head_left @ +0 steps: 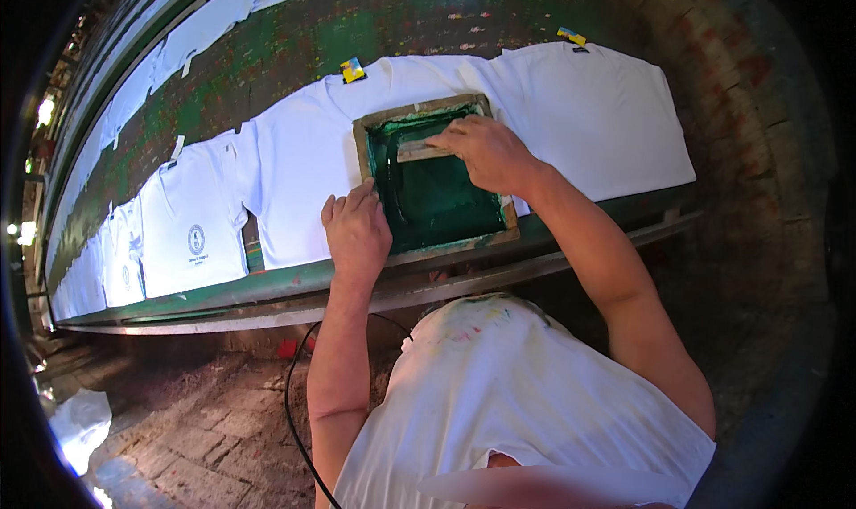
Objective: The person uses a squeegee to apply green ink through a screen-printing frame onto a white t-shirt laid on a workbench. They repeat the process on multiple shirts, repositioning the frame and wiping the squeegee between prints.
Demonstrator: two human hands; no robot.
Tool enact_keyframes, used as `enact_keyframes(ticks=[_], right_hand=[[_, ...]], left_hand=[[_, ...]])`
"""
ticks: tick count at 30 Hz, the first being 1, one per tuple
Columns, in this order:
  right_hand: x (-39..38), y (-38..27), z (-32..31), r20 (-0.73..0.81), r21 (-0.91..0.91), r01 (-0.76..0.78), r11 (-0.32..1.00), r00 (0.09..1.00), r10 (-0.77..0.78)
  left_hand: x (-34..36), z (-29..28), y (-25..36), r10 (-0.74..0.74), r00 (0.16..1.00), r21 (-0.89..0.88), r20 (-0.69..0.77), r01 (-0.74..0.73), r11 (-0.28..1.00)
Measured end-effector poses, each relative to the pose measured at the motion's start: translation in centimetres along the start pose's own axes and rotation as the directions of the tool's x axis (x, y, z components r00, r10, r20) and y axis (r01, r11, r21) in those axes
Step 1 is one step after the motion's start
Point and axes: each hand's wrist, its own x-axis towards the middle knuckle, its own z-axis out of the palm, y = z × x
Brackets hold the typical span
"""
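Note:
A wooden screen-printing frame (437, 237) with dark green ink over its mesh lies on a white T-shirt (299, 170). My right hand (486, 152) grips a wooden squeegee (415, 151) inside the upper part of the frame. My left hand (357, 228) is closed on the frame's left side, fingertips at the wooden rim. To the left lies a white T-shirt (192, 206) with a small dark round print. Another white T-shirt (597, 117) is spread out on the right. Small yellow and blue tags (352, 68) sit at the collars.
The long green table (285, 41) curves across the view, with more white shirts (143, 77) along its far side. Below its near metal rail (196, 322) are a brick floor (205, 447), a black cable (294, 429) and a white plastic bag (80, 424) at the lower left.

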Motion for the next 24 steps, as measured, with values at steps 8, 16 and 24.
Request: enact_keyframes(ticks=[8, 16, 24], right_hand=[[-7.0, -6.0, 1.1, 0.03, -0.044, 0.094, 0.995, 0.995, -0.093], [-10.1, -9.1, 1.6, 0.048, -0.012, 0.038, 0.999, 0.998, -0.038], [-12.4, -6.2, 1.9, -0.379, 0.178, -0.204, 0.963, 0.889, 0.258]], left_hand=[[-0.6, 0.4, -0.4, -0.061, 0.997, -0.124, 0.044, 0.066, 0.99], [-0.9, 3.4, 0.0, -0.222, 0.974, -0.369, -0.05, 0.188, 0.91], [-1.2, 3.1, -0.2, -0.088, 0.993, -0.338, -0.077, 0.058, 0.94]])
